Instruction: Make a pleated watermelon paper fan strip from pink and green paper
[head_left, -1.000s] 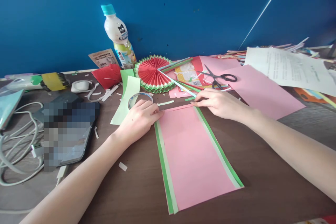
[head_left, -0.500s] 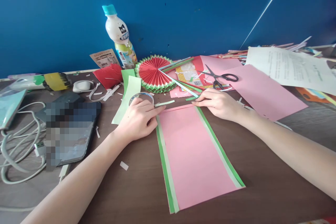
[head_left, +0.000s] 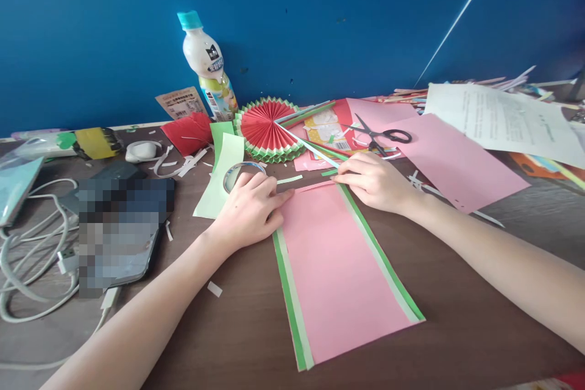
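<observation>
A long pink paper sheet (head_left: 336,268) with pale and dark green strips along both long sides lies on the brown table (head_left: 457,292). My left hand (head_left: 253,210) pinches its far left corner, fingers pressed together on the edge. My right hand (head_left: 372,180) pinches the far right corner in the same way. The far edge of the sheet is lifted slightly between the two hands. A clear tape roll (head_left: 237,173) lies just beyond my left hand on a light green paper (head_left: 219,186).
A red and green pleated paper fan (head_left: 267,128), a drink bottle (head_left: 208,67) and black scissors (head_left: 381,134) lie at the back. Pink sheets (head_left: 452,161) and printed paper (head_left: 503,119) are at the right. A phone (head_left: 121,228) and white cables (head_left: 27,256) sit left.
My left hand has slid a little to the right onto the sheet's far left corner. My right hand has stayed at the far right corner. The sheet has hardly moved.
</observation>
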Demonstrator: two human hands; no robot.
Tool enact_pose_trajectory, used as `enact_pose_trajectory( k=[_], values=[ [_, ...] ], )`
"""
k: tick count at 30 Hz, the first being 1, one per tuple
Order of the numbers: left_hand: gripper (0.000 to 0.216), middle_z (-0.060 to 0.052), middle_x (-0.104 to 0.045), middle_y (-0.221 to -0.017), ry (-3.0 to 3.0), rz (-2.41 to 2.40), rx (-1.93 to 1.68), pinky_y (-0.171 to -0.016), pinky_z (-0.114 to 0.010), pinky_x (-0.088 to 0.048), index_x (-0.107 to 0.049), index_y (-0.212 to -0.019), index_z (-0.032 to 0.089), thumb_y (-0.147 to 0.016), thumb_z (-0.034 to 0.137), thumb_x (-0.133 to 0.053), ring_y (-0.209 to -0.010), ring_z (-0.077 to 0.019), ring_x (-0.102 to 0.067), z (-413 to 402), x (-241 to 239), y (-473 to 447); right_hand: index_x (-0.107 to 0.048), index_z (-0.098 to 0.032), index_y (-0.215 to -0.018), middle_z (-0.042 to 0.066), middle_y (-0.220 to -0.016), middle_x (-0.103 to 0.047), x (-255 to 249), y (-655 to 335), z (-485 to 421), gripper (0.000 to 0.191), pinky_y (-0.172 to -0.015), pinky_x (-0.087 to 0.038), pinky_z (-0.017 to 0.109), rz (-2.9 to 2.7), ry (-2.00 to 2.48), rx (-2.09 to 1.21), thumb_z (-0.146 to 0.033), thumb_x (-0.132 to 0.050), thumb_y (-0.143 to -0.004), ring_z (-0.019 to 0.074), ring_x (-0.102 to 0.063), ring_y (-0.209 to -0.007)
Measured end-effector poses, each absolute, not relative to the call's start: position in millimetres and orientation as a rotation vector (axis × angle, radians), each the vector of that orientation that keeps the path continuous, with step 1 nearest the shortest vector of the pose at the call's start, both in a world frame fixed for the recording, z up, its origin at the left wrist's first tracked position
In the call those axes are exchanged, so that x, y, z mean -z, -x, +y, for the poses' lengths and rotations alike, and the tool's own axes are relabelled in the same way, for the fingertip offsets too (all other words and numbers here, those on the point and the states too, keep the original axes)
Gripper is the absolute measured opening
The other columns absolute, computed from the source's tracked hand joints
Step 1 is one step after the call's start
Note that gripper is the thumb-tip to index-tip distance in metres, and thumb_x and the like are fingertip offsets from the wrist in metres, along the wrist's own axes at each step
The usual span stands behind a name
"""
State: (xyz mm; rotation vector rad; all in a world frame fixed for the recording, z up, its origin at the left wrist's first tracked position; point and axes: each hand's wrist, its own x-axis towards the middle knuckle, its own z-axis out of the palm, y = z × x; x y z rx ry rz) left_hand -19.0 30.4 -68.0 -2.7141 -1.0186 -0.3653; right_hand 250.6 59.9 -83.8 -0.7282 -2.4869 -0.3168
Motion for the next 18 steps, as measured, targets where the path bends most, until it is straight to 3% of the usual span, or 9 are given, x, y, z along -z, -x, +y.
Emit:
enact_pose_trajectory(
  k=[7,12,18],
  values=[
    [0.035,-0.007,-0.061,-0.084,2.731,-0.949,0.428,-0.066,-0.035,-0.036,-0.068,-0.098,0.018,-0.074,0.012,-0.043,-0.077,-0.0204,-0.050,30.6,68.9,15.0,-0.064,-0.014,-0.108,0.010,-0.095,-0.064,82.1,-229.8,47.7,0.033,-0.068,-0.040,0.036,-2.596,0.734,0.262,-0.010,-0.039,-0.086,0.0218,-0.052,-0.086],
    [0.029,-0.007,-0.062,-0.083,2.714,-0.933,0.448,-0.066,-0.035,-0.036,-0.067,-0.092,0.015,-0.076,0.014,-0.043,-0.077,-0.0205,-0.051,31.7,69.6,13.0,-0.065,-0.017,-0.106,0.008,-0.094,-0.064,82.8,-228.5,48.2,0.031,-0.069,-0.036,0.034,-2.642,0.751,0.217,-0.012,-0.042,-0.086,0.0214,-0.053,-0.087],
    [0.035,-0.006,-0.060,-0.087,2.746,-1.023,0.339,-0.071,-0.037,-0.036,-0.058,-0.115,0.016,-0.084,0.023,-0.044,-0.083,-0.0219,-0.051,29.0,69.2,7.5,-0.064,-0.015,-0.106,0.009,-0.096,-0.063,82.4,-226.0,46.2,0.031,-0.072,-0.037,0.035,-2.628,0.770,0.188,-0.011,-0.043,-0.084,0.0220,-0.053,-0.091]
  ],
)
